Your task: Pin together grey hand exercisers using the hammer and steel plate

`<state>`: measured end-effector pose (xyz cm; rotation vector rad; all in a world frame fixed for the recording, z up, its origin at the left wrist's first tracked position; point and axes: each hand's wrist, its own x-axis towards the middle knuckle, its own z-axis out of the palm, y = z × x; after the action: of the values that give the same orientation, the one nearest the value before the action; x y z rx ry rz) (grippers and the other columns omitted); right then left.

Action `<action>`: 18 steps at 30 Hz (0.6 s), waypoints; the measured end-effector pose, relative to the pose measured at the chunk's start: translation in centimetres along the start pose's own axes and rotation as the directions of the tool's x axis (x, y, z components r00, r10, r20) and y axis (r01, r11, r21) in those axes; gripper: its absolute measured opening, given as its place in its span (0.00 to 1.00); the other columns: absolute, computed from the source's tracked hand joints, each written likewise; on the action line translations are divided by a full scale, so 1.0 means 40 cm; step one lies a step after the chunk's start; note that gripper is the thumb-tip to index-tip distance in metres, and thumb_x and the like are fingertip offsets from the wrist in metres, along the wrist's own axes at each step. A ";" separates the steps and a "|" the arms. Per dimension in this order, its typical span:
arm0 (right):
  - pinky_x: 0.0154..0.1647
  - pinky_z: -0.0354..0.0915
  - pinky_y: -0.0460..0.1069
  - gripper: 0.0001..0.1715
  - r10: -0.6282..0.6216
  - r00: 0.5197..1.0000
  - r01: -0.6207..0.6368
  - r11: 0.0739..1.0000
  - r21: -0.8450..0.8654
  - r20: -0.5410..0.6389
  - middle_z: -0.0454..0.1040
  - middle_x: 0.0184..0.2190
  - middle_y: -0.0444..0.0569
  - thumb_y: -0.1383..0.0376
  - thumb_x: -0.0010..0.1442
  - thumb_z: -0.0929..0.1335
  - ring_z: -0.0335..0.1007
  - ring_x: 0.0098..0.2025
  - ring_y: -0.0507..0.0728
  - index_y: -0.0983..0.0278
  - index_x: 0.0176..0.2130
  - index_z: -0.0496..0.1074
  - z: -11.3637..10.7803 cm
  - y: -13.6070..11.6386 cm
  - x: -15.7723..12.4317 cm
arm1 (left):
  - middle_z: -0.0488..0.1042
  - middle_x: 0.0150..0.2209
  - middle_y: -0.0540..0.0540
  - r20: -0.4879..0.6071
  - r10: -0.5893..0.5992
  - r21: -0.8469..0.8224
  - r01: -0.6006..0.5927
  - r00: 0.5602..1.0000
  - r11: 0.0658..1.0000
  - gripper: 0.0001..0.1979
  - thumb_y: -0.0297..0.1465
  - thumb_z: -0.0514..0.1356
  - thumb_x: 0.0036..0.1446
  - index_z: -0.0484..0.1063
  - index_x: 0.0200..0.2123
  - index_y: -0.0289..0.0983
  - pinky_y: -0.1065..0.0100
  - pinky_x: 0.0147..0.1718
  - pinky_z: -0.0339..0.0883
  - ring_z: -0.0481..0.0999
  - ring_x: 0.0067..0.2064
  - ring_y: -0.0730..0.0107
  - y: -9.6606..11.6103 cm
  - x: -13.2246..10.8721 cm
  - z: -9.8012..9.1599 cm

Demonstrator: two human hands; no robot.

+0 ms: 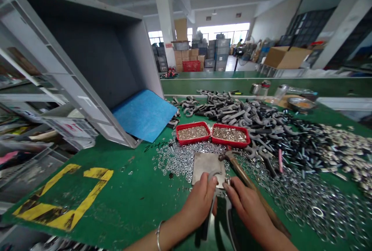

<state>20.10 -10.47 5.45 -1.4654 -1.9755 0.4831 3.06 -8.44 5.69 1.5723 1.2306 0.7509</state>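
My left hand (200,200) pinches a grey curved metal clamp piece (214,174) against a square steel plate (208,167) on the green table. My right hand (247,204) is closed beside it, fingertips on a small bolt or nut (227,181) at the plate's near edge. Under both hands lie pliers with dark handles (229,220). A wooden-handled hammer (247,181) lies just right of the plate, its head at the plate's far right corner.
Two red trays (193,132) (230,134) of small fasteners sit behind the plate. Loose washers (174,160) and a heap of grey clamp pieces (247,115) spread to the right. A tilted grey crate (87,57) with a blue sheet (143,113) stands left.
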 end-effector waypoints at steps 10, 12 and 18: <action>0.31 0.67 0.46 0.12 -0.022 0.998 0.029 0.992 0.123 -0.060 0.76 0.29 0.44 0.58 0.71 0.58 0.75 0.29 0.55 0.59 0.39 0.66 -0.021 -0.009 -0.029 | 0.76 0.35 0.40 0.070 0.113 0.228 -0.126 0.991 0.966 0.19 0.43 0.39 0.70 0.62 0.47 0.36 0.60 0.37 0.69 0.77 0.36 0.59 -0.016 -0.020 0.024; 0.30 0.68 0.45 0.12 -0.002 1.000 0.004 0.987 0.159 -0.012 0.77 0.28 0.44 0.58 0.71 0.59 0.75 0.29 0.55 0.58 0.38 0.67 -0.026 -0.013 -0.039 | 0.76 0.41 0.37 0.103 0.196 0.310 -0.219 0.975 0.925 0.19 0.41 0.40 0.69 0.62 0.48 0.36 0.56 0.43 0.70 0.78 0.42 0.55 -0.036 -0.027 0.019; 0.38 0.73 0.48 0.14 0.007 0.987 -0.055 0.956 0.288 0.163 0.80 0.35 0.48 0.58 0.68 0.61 0.79 0.37 0.57 0.57 0.44 0.73 -0.046 -0.038 -0.056 | 0.74 0.54 0.34 0.348 0.271 0.316 -0.384 0.898 0.868 0.28 0.43 0.55 0.62 0.57 0.60 0.35 0.51 0.52 0.69 0.76 0.52 0.48 -0.037 -0.046 -0.021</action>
<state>20.68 -13.20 7.18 -1.3058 -1.9054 0.8920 1.23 -9.91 4.79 2.1690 0.9272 0.4770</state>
